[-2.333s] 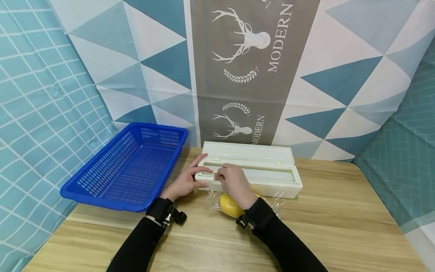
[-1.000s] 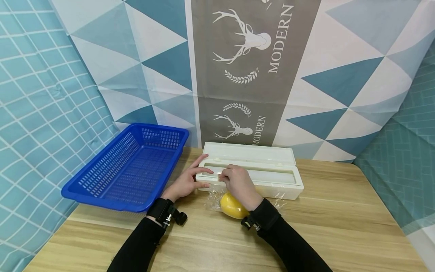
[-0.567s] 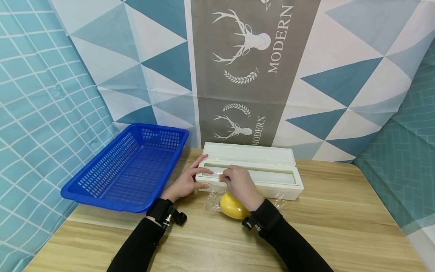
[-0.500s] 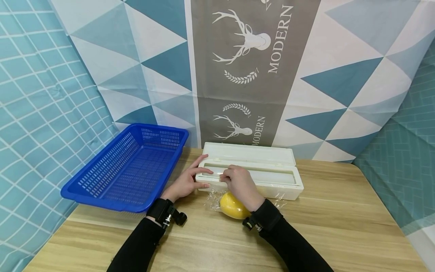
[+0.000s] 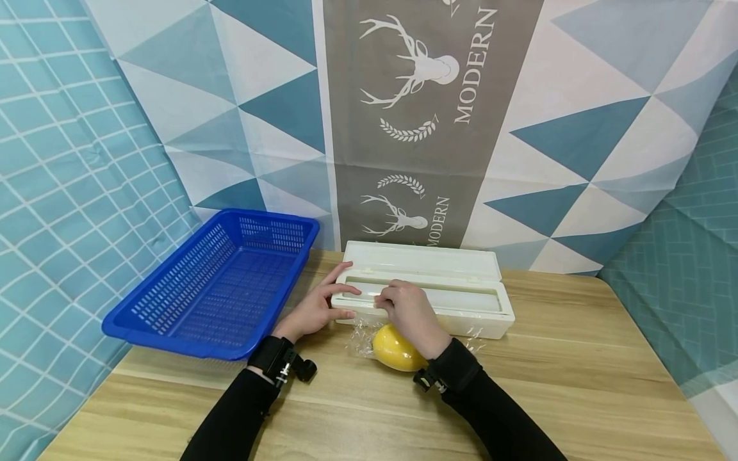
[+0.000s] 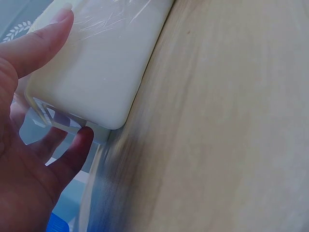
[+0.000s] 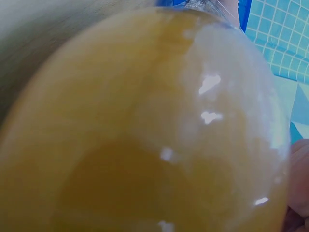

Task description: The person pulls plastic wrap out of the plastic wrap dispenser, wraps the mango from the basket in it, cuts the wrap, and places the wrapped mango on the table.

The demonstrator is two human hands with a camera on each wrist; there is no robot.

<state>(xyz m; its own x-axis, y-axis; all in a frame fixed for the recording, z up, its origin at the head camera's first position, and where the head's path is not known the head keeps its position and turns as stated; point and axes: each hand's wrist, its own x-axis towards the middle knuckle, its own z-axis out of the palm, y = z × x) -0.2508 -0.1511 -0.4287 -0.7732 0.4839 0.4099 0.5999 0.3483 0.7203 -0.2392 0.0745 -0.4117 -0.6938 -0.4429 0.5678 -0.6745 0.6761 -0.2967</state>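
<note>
A long white cling film dispenser (image 5: 484,324) stands at the back of the table, its lid (image 5: 423,258) tipped back and a white roll in its trough. My left hand (image 5: 314,308) grips its left end; the left wrist view has the thumb (image 6: 48,41) on the front wall and fingers around the end. My right hand (image 5: 408,314), fingers curled, pinches a small slide cutter at the front edge, mostly hidden by the fingertips. Under that wrist lies a yellow, rounded fruit (image 5: 394,349) in clear film (image 5: 361,338); it fills most of the right wrist view.
A blue plastic basket (image 5: 210,349) with perforated sides sits to the left, close to my left forearm. Patterned cloth (image 5: 403,147) hangs behind the wooden table (image 5: 576,371), with tile-print sheets at both sides.
My right hand has crept a little to the right along the dispenser's front edge. The left hand keeps its grip, and the yellow fruit stays in place.
</note>
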